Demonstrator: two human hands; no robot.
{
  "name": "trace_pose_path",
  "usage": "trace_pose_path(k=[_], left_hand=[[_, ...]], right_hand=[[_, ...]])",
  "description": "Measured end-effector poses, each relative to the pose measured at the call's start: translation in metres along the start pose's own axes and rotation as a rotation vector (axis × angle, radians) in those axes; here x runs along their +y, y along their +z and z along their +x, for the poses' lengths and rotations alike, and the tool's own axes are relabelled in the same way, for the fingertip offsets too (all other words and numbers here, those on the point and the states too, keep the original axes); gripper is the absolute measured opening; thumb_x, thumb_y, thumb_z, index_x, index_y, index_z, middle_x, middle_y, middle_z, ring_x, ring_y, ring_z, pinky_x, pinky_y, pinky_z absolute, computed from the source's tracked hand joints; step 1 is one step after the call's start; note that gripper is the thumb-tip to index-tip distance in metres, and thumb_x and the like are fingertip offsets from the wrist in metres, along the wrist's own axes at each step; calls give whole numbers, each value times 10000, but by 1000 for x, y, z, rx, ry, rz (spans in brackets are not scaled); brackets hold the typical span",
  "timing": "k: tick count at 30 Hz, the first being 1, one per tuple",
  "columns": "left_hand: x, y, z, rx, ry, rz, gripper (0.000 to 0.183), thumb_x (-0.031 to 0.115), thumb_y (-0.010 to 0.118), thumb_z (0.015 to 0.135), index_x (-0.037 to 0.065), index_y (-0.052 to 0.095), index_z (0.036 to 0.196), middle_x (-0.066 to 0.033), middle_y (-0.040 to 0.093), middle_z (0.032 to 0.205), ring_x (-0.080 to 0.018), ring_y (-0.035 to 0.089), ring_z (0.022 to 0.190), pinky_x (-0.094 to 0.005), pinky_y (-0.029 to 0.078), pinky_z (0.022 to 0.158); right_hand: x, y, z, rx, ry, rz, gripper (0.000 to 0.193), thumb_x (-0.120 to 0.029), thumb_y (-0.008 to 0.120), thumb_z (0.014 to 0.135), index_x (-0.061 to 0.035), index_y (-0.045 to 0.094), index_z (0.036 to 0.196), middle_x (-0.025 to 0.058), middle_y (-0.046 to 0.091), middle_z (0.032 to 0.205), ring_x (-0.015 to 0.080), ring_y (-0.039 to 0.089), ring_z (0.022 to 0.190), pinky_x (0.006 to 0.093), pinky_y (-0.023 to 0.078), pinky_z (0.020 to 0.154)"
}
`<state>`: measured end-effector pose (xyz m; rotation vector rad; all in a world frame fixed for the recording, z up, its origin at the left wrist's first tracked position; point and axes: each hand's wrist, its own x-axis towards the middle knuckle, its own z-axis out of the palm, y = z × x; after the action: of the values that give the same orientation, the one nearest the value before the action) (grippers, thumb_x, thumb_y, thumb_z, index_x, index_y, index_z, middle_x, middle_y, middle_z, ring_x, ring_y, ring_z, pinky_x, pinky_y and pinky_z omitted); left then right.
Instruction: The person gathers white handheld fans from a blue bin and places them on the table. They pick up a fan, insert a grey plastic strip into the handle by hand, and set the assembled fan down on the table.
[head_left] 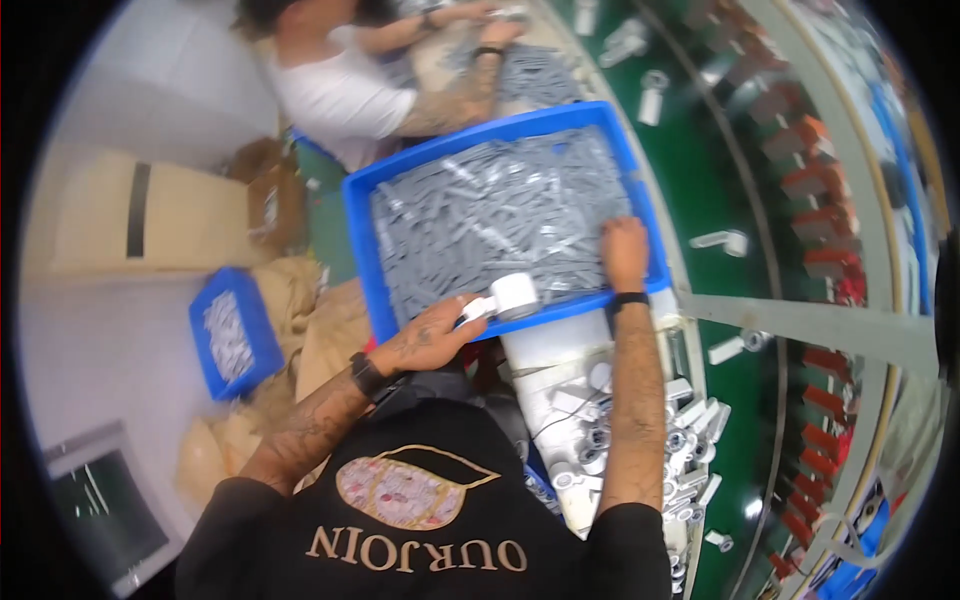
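Note:
My left hand (432,333) is closed round the handle of a white round-headed device (515,294), held over the near edge of a large blue bin (480,142). The device's head is a short cylinder with a grey rim. Flat grey plastic strips (470,215) fill the bin, some with a shiny, clear look. My right hand (625,252) reaches into the bin's right side, its fingers bent down together at the strips. Whatever lies between those fingertips is hidden.
Many white devices (690,440) lie heaped beside my right forearm. A green conveyor (735,285) runs along the right, carrying spaced-out white devices. Across the bin, a co-worker in a white shirt (350,90) handles pieces. A smaller blue bin (262,325) stands at left.

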<state>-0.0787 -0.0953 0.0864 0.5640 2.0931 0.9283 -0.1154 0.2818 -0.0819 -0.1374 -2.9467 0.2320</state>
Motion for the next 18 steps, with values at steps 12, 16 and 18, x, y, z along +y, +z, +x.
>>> trace_pose_path(k=[12,16,18], left_hand=[[11,0,-5,52,228,-1071,520,64,635,1027,71,357,1467,-128,551,1387,-213,602,1217,-396,496,1051],[17,14,3,-27,250,-1336,410,148,547,1062,66,393,1433,-123,569,1310,-198,571,1212,-361,459,1032],[13,21,7,-83,320,-1462,392,227,446,1073,49,415,1421,-95,565,1283,-178,541,1234,-347,418,1060]], right_hand=[[-225,-217,-120,86,369,1283,355,-34,742,948,-21,672,1296,33,681,977,88,627,847,244,519,769],[-229,-216,-137,97,422,1253,342,-15,744,944,-14,682,1281,42,689,990,94,636,853,252,530,797],[-231,-216,-139,123,416,1235,334,-17,743,947,-11,685,1276,45,692,1000,94,636,852,252,530,799]])
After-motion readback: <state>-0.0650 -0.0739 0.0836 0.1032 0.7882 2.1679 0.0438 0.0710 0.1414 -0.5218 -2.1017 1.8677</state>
